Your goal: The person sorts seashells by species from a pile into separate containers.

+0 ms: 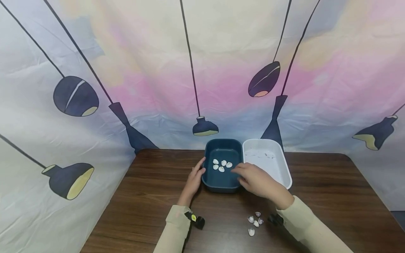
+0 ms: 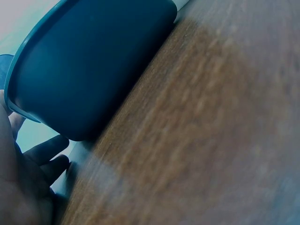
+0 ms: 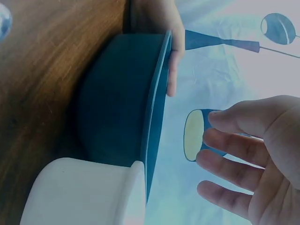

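My left hand (image 1: 193,179) is at the left side of a dark teal plastic basin (image 1: 223,186), its thumb and a finger on the rim. In the left wrist view other fingers (image 2: 52,161) lie against or near the outer wall; their exact contact is unclear. My right hand (image 1: 257,180) hovers over the basin's right rim, fingers loosely bent and apart, and the right wrist view shows nothing between them. Inside the basin lie several small white seashells (image 1: 221,169). Several more seashells (image 1: 256,223) lie on the table near my right wrist.
A white plastic basin (image 1: 287,174) stands against the right side of the teal one, with a few dark specks inside. Both are at the back of the brown wooden table (image 1: 136,207), before a cloth backdrop (image 1: 152,70) printed with hanging lamps.
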A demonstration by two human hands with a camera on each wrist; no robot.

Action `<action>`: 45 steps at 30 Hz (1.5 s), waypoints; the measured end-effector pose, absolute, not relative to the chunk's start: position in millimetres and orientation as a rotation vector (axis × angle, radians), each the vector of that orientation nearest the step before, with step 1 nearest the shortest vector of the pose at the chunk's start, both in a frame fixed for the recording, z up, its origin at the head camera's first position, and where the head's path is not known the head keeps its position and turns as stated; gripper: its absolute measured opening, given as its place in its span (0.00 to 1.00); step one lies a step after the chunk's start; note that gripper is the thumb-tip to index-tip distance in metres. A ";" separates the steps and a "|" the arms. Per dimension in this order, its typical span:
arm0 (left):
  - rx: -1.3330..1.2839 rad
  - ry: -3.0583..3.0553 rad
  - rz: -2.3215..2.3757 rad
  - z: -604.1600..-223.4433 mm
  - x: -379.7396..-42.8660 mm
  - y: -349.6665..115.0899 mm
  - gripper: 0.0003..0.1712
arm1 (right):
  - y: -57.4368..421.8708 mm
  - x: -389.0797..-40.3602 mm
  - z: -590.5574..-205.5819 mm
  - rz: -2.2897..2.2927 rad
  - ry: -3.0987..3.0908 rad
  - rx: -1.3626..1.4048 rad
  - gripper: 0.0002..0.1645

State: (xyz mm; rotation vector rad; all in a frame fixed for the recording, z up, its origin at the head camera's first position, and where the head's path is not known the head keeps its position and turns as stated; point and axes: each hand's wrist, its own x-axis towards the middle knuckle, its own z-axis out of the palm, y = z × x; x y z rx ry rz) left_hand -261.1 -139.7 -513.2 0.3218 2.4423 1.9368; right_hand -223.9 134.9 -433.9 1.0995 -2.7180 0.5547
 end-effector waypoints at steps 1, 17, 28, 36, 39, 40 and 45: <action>0.315 2.443 1.937 -513.4 -261.2 -139.6 0.29 | 135.7 -221.3 -433.7 0.552 -2.710 1.107 0.19; 0.309 2.499 1.916 -551.7 -281.0 -143.6 0.30 | 135.0 -184.0 -448.6 0.782 -2.787 1.022 0.12; 0.300 2.513 1.904 -552.5 -281.5 -143.8 0.29 | 138.7 -161.2 -463.5 0.786 -2.825 0.977 0.09; 0.284 2.508 1.893 -551.9 -284.8 -143.0 0.29 | 143.0 -150.4 -479.0 0.771 -2.962 0.887 0.08; 0.284 2.501 1.897 -552.9 -286.5 -143.2 0.30 | 145.0 -148.2 -484.3 0.760 -2.995 0.908 0.12; 0.286 2.501 1.900 -553.3 -286.6 -143.2 0.30 | 145.5 -147.7 -485.8 0.753 -3.002 0.919 0.12; 0.275 2.513 1.901 -551.1 -282.1 -142.1 0.30 | 148.7 -143.4 -491.6 0.785 -3.047 0.949 0.11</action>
